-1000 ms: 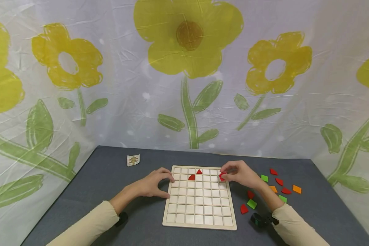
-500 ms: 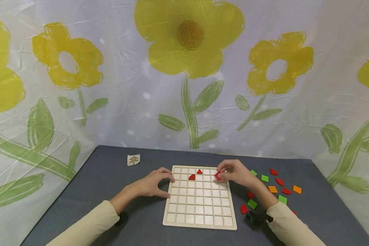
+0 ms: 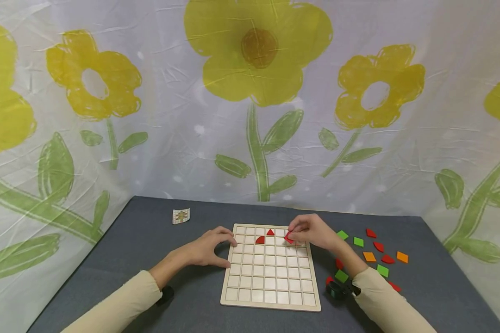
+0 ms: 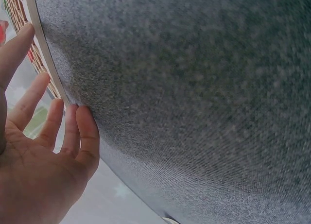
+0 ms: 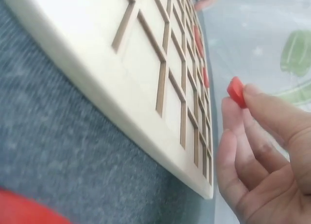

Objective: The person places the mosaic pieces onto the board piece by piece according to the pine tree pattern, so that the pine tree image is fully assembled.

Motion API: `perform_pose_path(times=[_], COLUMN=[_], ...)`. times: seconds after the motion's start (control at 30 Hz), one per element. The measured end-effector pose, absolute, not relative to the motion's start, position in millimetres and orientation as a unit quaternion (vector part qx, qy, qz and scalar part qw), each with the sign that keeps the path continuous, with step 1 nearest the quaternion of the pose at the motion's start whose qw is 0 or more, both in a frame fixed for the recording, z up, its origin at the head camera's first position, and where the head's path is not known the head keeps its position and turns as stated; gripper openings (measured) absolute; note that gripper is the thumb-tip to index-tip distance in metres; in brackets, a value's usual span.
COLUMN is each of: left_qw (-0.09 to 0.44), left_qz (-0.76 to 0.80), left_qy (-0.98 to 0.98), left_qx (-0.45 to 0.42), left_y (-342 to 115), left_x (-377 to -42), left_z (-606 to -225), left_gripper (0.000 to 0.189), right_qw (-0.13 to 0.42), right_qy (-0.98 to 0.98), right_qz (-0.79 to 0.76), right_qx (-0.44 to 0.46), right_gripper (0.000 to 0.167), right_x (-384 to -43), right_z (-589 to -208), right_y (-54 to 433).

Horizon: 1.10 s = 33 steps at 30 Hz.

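Observation:
A pale wooden grid board [image 3: 270, 271] lies on the table, with a red triangle [image 3: 270, 232] and a red quarter-round piece [image 3: 260, 240] in its upper cells. The left hand [image 3: 202, 248] rests with loosely bent fingers and thumb against the board's left edge. Above the upper right cells, the right hand [image 3: 312, 231] pinches a small red piece [image 3: 289, 237] between thumb and fingertips. In the right wrist view the same red piece [image 5: 236, 92] is held up off the board; its full outline is partly covered by the fingers.
Right of the board lie loose pieces: several green ones [image 3: 358, 242], several red ones [image 3: 387, 259] and orange ones [image 3: 369, 256]. Some are partly behind the right forearm. A small pattern card [image 3: 181, 216] lies at the back left of the dark table [image 3: 216, 213]. A flowered cloth hangs behind.
The right hand has moved left over the board's upper rows, carrying the red piece from near the right edge. The left hand and the board stay in place.

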<state>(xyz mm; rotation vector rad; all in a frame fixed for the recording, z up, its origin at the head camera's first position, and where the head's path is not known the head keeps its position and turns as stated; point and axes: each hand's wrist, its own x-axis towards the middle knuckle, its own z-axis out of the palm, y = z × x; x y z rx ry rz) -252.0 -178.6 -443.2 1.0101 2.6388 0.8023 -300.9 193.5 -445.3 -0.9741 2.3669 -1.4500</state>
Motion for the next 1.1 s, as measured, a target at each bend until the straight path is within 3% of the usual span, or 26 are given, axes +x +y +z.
perform_pose_path(times=[1.1], left_qw=[0.106], left_qz=[0.273], left_qy=[0.896], left_qx=[0.333], left_y=[-178], left_x=[-251], left_z=[-443], left_gripper=[0.047], right_qw=[0.076], right_qy=[0.820], right_qz=[-0.412], right_qx=[-0.390], right_gripper=[0.008], right_x=[-312], right_z=[-448], right_y=[161])
